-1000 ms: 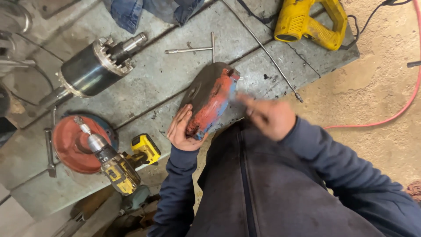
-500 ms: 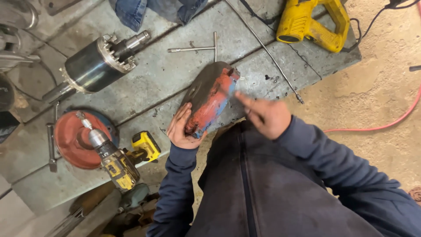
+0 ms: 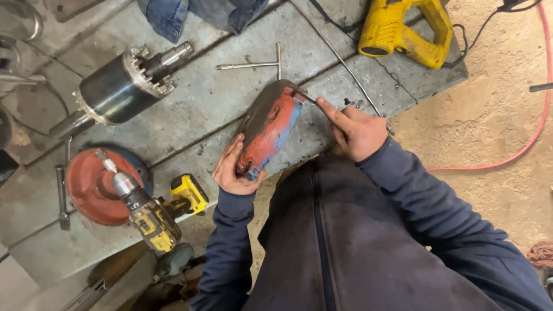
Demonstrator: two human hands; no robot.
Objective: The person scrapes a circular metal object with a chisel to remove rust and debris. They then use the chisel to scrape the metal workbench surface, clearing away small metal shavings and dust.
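A curved metal cover [image 3: 266,125], grimy with red and blue paint, stands tilted on the grey metal bench [image 3: 230,92]. My left hand [image 3: 233,167] grips its lower near end. My right hand [image 3: 354,129] holds a thin metal tool [image 3: 305,97] whose tip touches the cover's upper far edge. Both arms wear dark blue sleeves.
A dark cylindrical motor body with a shaft [image 3: 121,86] lies at the left. A red round disc [image 3: 92,187] and a yellow cordless drill [image 3: 152,213] sit near the front edge. A T-handle wrench [image 3: 253,64], a long thin rod [image 3: 340,57], a yellow power tool [image 3: 403,29] and a red hose [image 3: 518,147] lie further off.
My right hand has shifted from the cover's right side up toward its upper far edge, and the tool tip now touches there. My left hand keeps its grip.
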